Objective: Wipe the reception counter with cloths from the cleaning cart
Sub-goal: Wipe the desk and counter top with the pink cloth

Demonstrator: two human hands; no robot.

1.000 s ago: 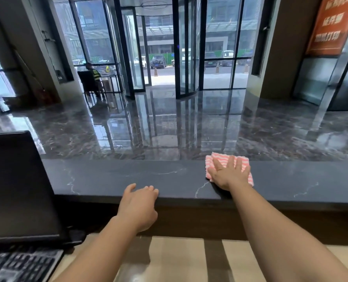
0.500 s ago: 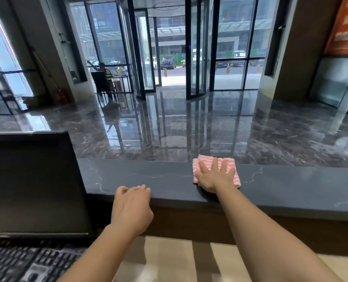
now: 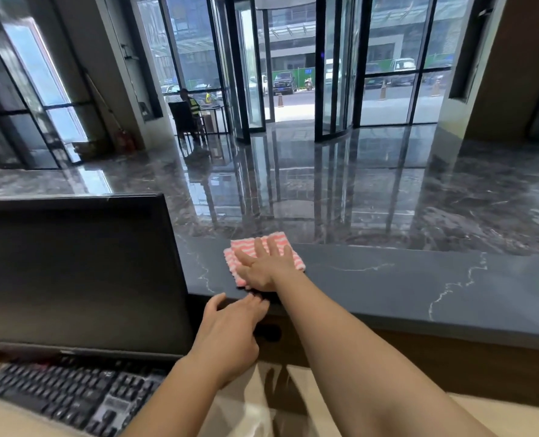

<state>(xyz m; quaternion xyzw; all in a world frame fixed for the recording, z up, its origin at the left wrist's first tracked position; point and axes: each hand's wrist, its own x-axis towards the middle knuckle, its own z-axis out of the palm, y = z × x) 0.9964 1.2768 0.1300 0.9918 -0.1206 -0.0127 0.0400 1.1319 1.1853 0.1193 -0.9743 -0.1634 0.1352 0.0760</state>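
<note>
One broad sweep of polished lobby floor (image 3: 372,190) fills the far half of the view, and in front of it the reception counter (image 3: 403,279) runs left to right as a dark, white-veined stone slab. A black monitor (image 3: 72,272) stands against the counter's left part, with a keyboard (image 3: 72,395) on the lower desk below it. Over the last second the wiping stroke has travelled leftward along the slab. A second ago the cloth lay well clear of the monitor, and now it sits near the screen's right edge. The right hand (image 3: 266,266) lies flat on top, its fingers straight and spread, pressing down rather than gripping. The left hand (image 3: 230,335) has shifted along with it and now sits just under the right wrist. Its fingers are relaxed and extended, their tips touching the counter's near edge, and it holds nothing. The pink-and-white striped cloth (image 3: 277,242), folded into a small pad, rests on the countertop nearer its far edge, partly covered by the right palm. Judging by this, the stretch to the right has already had a pass. What is probably left is the strip alongside the monitor, where the screen's edge will crowd the hand, so the stroke will likely have to shorten or turn back.
</note>
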